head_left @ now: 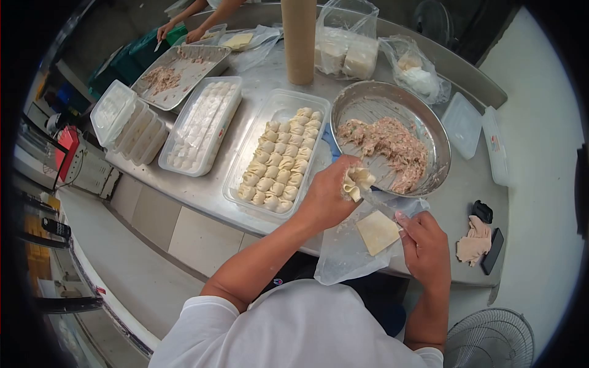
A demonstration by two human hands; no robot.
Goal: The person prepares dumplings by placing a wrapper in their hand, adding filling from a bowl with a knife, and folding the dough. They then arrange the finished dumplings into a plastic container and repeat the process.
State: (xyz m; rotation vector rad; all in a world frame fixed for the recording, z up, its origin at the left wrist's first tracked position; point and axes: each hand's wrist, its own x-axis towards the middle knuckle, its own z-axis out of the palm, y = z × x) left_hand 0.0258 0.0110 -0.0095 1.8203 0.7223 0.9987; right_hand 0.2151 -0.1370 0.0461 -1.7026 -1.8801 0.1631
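My left hand (331,191) is closed round a gathered dough wrapper (358,182), beside the near left rim of a round metal pan of minced filling (392,147). To its right, my right hand (423,242) has its thumb and fingers at the right edge of a stack of square wrappers (377,232); whatever lies between the fingertips is too small to tell. The stack rests on a clear plastic sheet (350,260). Left of the pan, folded dumplings (282,159) sit in rows in a clear plastic tray (230,184).
Lidded containers (202,126) and a metal tray of filling (162,80) stand at the left. A cardboard tube (299,43) rises behind the dumplings. Plastic bags (350,52) and lids (461,126) lie beyond and right of the pan. Another person's hands (194,35) are at the far left.
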